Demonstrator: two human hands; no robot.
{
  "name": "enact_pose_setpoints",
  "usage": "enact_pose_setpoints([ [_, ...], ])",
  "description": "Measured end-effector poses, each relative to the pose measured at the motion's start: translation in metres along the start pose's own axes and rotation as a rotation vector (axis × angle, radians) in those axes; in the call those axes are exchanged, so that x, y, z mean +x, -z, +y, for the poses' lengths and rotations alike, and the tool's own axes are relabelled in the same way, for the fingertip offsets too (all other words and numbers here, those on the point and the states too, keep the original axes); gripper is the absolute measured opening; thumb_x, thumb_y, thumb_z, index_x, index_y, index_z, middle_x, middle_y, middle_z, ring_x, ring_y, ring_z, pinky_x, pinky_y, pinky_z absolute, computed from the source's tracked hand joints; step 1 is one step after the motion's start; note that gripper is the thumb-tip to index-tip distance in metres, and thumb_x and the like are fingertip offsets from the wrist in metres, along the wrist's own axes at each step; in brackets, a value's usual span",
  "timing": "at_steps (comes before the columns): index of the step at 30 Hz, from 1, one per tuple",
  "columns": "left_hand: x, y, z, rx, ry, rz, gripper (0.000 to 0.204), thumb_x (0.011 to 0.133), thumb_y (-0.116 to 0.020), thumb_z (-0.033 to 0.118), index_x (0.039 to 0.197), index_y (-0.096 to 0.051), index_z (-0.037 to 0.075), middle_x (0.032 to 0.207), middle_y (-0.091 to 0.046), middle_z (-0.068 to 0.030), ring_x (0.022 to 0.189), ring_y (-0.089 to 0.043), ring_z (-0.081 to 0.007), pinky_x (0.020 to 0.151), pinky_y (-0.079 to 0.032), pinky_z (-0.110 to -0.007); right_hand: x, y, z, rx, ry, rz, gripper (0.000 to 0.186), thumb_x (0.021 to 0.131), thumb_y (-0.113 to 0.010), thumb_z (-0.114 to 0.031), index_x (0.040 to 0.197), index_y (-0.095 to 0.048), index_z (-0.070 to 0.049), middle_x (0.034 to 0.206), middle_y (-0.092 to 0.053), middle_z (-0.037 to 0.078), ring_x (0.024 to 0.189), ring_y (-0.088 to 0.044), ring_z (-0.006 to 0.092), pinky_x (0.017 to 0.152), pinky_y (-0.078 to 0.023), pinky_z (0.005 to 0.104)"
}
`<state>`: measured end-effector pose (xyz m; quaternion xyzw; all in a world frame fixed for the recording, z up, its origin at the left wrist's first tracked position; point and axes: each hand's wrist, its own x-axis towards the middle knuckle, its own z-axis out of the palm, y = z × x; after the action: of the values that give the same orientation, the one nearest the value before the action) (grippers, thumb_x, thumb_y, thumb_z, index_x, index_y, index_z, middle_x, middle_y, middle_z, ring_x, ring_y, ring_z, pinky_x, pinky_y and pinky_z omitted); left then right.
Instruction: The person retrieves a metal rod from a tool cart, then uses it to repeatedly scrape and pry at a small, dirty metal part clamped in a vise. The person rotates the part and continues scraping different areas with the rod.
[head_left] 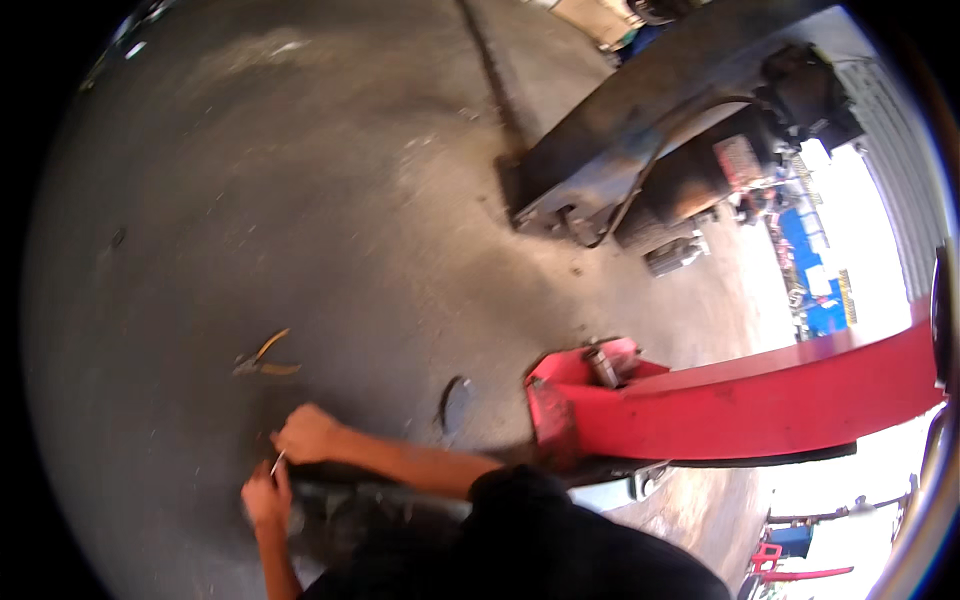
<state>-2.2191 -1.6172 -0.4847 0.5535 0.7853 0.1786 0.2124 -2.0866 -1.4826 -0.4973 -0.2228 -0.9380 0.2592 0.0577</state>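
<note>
My left hand (267,495) and my right hand (308,438) are close together near the lower left, both with fingers closed on a thin silvery piece (279,462) that runs between them. What sort of piece it is cannot be told. Below and to the right of them is a dark, blurred metal body (350,508), partly hidden by my forearm and dark clothing. Pliers with yellow handles (275,368) lie open on the concrete floor (200,250) just beyond my hands. A small dark oval object (455,402) is on the floor right of the pliers.
A red steel post (750,390) with a bolted base rises along the right, beside my body. Farther up, a grey post (640,110) carries a dark cylindrical unit (690,185) and hose. Bright doorways show at the far right, with blue objects (805,260) beyond.
</note>
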Motion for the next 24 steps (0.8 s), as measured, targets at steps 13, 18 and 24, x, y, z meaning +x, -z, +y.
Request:
enact_pose_setpoints([
  [13, -0.021, 0.004, 0.015, 0.032, -0.053, 0.092, 0.045, 0.095, -0.052, 0.047, 0.075, -0.062, 0.008, 0.075, -0.066, -0.0128, 0.071, -0.067, -0.0345, 0.062, -0.053, -0.046, -0.023, 0.008, -0.013, -0.083, -0.071, 0.199, 0.049, 0.095, -0.045, -0.027, 0.055, -0.061, -0.003, 0.056, -0.060, 0.017, 0.052, -0.060, 0.0374, 0.052, -0.049, 0.0484],
  [18, -0.023, 0.016, 0.003, -0.070, -0.101, 0.067, 0.045, 0.097, -0.050, 0.045, 0.076, -0.061, 0.007, 0.074, -0.066, -0.0121, 0.068, -0.066, -0.0335, 0.059, -0.053, -0.044, -0.012, 0.015, -0.031, -0.130, -0.041, 0.261, 0.040, 0.089, -0.059, -0.020, 0.052, -0.060, -0.005, 0.052, -0.057, 0.015, 0.046, -0.057, 0.0331, 0.044, -0.046, 0.0426],
  [24, -0.056, -0.034, 0.020, -0.059, -0.207, 0.116, 0.044, 0.097, -0.051, 0.044, 0.075, -0.062, 0.007, 0.071, -0.065, -0.0103, 0.064, -0.066, -0.0322, 0.057, -0.054, -0.042, -0.068, -0.009, 0.003, -0.223, -0.023, 0.068, 0.039, 0.088, -0.058, -0.021, 0.052, -0.060, -0.005, 0.052, -0.057, 0.015, 0.047, -0.057, 0.0334, 0.047, -0.046, 0.0466],
])
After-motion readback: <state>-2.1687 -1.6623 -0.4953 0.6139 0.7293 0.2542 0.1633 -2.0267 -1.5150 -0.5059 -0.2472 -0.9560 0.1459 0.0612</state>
